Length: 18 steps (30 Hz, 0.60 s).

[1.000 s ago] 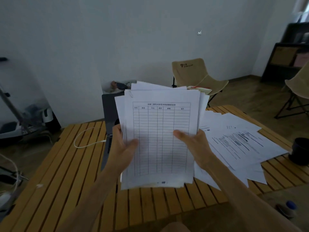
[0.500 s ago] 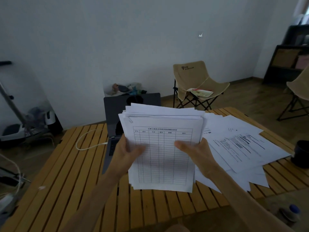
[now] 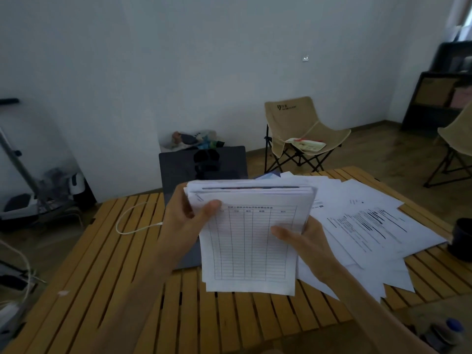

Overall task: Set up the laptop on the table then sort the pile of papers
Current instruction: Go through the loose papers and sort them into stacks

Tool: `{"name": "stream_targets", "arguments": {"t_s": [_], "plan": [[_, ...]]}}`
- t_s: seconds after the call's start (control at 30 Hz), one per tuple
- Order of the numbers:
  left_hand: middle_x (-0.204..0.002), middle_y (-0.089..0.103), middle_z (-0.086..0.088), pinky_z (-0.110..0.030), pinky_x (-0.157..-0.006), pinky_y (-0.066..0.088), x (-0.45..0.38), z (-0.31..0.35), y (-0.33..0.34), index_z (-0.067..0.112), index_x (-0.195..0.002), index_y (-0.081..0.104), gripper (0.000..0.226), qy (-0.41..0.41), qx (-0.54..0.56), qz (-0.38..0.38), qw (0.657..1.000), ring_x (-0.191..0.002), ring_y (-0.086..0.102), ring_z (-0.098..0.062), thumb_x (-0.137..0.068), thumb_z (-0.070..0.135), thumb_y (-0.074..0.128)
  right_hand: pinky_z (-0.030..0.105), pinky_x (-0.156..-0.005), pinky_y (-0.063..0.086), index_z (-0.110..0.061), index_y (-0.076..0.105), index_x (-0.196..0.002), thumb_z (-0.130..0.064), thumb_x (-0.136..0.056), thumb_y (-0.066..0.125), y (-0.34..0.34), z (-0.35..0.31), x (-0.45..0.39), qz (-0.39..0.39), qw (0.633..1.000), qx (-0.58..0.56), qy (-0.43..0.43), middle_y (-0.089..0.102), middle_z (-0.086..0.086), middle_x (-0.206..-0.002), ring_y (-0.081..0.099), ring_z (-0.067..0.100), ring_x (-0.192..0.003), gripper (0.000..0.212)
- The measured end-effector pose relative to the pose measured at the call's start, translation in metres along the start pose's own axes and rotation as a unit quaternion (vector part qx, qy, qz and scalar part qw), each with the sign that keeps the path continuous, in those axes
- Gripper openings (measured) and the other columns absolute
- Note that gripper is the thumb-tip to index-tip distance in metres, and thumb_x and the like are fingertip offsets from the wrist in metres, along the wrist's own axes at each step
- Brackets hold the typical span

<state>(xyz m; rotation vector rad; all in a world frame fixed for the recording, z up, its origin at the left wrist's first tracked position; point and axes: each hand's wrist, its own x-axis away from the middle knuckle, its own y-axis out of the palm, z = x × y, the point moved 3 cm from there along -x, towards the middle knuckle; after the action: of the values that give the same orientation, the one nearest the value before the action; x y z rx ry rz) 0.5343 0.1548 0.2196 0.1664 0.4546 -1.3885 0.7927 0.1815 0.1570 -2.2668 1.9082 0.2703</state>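
Observation:
A thick stack of white papers (image 3: 251,241), its top sheet a ruled table, is held above the wooden slat table (image 3: 107,274). My left hand (image 3: 186,221) grips the stack's upper left corner, thumb on top. My right hand (image 3: 304,241) grips its right edge, thumb on the top sheet. Behind the stack stands an open dark laptop (image 3: 204,166) with a black screen; its keyboard is mostly hidden by my hands and the stack. Loose printed sheets (image 3: 370,226) lie spread over the table's right side.
A white cable (image 3: 132,223) loops from the laptop's left side across the table. A black cup (image 3: 463,238) stands at the right table edge. Two beige folding chairs (image 3: 301,131) stand behind and to the right. A bottle with a blue cap (image 3: 449,328) is low at the right.
The stack has come down from in front of my view and tilted flatter toward the table, uncovering the laptop screen. My left hand has slid up to the stack's top left corner.

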Motion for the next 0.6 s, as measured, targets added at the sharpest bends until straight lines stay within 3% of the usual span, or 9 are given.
{"name": "stream_targets", "arguments": {"t_s": [0.13, 0.2, 0.27, 0.33, 0.37, 0.43, 0.47, 0.53, 0.6], "plan": [[-0.106, 0.068, 0.001, -0.026, -0.072, 0.059, -0.003, 0.008, 0.004, 0.02, -0.112, 0.054, 0.034, 0.009, -0.039, 0.0, 0.999, -0.093, 0.069, -0.009, -0.085, 0.033, 0.068, 0.04, -0.084, 0.061, -0.017, 0.07, -0.115, -0.018, -0.082, 0.079, 0.006, -0.004, 0.002, -0.001, 1.0, 0.001, 0.013, 0.076, 0.001, -0.11, 0.071, 0.025, -0.106, 0.035], [-0.104, 0.067, 0.002, -0.02, -0.069, 0.057, 0.0, 0.008, 0.005, 0.018, -0.112, 0.055, 0.027, 0.018, -0.041, 0.027, 0.999, -0.091, 0.067, -0.005, -0.089, 0.026, 0.066, 0.044, -0.087, 0.06, -0.018, 0.067, -0.12, -0.032, -0.078, 0.081, 0.006, -0.02, 0.001, -0.001, 1.0, 0.018, 0.003, 0.074, 0.002, -0.113, 0.071, 0.023, -0.106, 0.046], [-0.103, 0.067, 0.001, -0.016, -0.067, 0.054, 0.003, 0.009, 0.006, 0.013, -0.112, 0.056, 0.026, 0.033, -0.039, 0.049, 0.997, -0.09, 0.067, -0.005, -0.09, 0.021, 0.066, 0.039, -0.084, 0.061, -0.019, 0.058, -0.128, -0.041, -0.073, 0.083, -0.002, -0.057, -0.003, 0.028, 0.997, 0.056, -0.042, 0.07, 0.001, -0.115, 0.07, 0.02, -0.104, 0.064], [-0.102, 0.067, -0.003, -0.019, -0.066, 0.055, 0.005, 0.011, 0.007, 0.008, -0.112, 0.056, 0.027, 0.047, -0.036, 0.042, 0.997, -0.09, 0.068, -0.01, -0.09, 0.02, 0.065, 0.03, -0.084, 0.056, -0.026, 0.049, -0.135, -0.041, -0.077, 0.08, -0.007, -0.115, -0.009, 0.059, 0.973, 0.198, -0.104, 0.065, -0.007, -0.119, 0.065, 0.013, -0.106, 0.068], [-0.102, 0.067, -0.004, -0.019, -0.065, 0.055, 0.005, 0.011, 0.007, 0.007, -0.112, 0.056, 0.027, 0.047, -0.031, 0.039, 0.998, -0.09, 0.069, -0.012, -0.09, 0.02, 0.065, 0.032, -0.09, 0.052, -0.031, 0.046, -0.137, -0.045, -0.079, 0.078, -0.004, -0.143, -0.014, 0.042, 0.929, 0.342, -0.136, 0.062, -0.01, -0.123, 0.061, 0.01, -0.111, 0.068], [-0.103, 0.067, -0.004, -0.02, -0.064, 0.056, 0.007, 0.011, 0.006, 0.008, -0.112, 0.055, 0.029, 0.041, -0.017, 0.038, 0.998, -0.09, 0.069, -0.012, -0.089, 0.022, 0.065, 0.038, -0.104, 0.041, -0.035, 0.046, -0.138, -0.062, -0.078, 0.068, 0.018, -0.176, -0.024, -0.041, 0.773, 0.608, -0.179, 0.059, -0.01, -0.131, 0.052, 0.012, -0.121, 0.07], [-0.104, 0.067, -0.005, -0.02, -0.064, 0.056, 0.007, 0.012, 0.006, 0.009, -0.112, 0.055, 0.029, 0.04, -0.009, 0.036, 0.999, -0.091, 0.069, -0.012, -0.088, 0.023, 0.064, 0.038, -0.105, 0.037, -0.034, 0.047, -0.137, -0.069, -0.077, 0.064, 0.032, -0.18, -0.027, -0.085, 0.716, 0.668, -0.183, 0.06, -0.009, -0.13, 0.052, 0.014, -0.121, 0.072], [-0.105, 0.066, -0.006, -0.021, -0.064, 0.056, 0.01, 0.014, 0.006, 0.009, -0.113, 0.054, 0.03, 0.044, 0.011, 0.026, 0.999, -0.091, 0.069, -0.014, -0.088, 0.024, 0.063, 0.038, -0.1, 0.041, -0.031, 0.046, -0.134, -0.073, -0.075, 0.062, 0.055, -0.169, -0.033, -0.157, 0.679, 0.699, -0.156, 0.061, -0.007, -0.124, 0.056, 0.016, -0.112, 0.074], [-0.106, 0.066, -0.007, -0.022, -0.065, 0.056, 0.013, 0.013, 0.007, 0.01, -0.114, 0.052, 0.032, 0.04, 0.029, 0.024, 0.998, -0.091, 0.069, -0.015, -0.087, 0.025, 0.063, 0.039, -0.091, 0.049, -0.029, 0.046, -0.128, -0.073, -0.075, 0.064, 0.067, -0.15, -0.036, -0.195, 0.679, 0.696, -0.128, 0.063, -0.006, -0.116, 0.06, 0.017, -0.1, 0.071]]}}
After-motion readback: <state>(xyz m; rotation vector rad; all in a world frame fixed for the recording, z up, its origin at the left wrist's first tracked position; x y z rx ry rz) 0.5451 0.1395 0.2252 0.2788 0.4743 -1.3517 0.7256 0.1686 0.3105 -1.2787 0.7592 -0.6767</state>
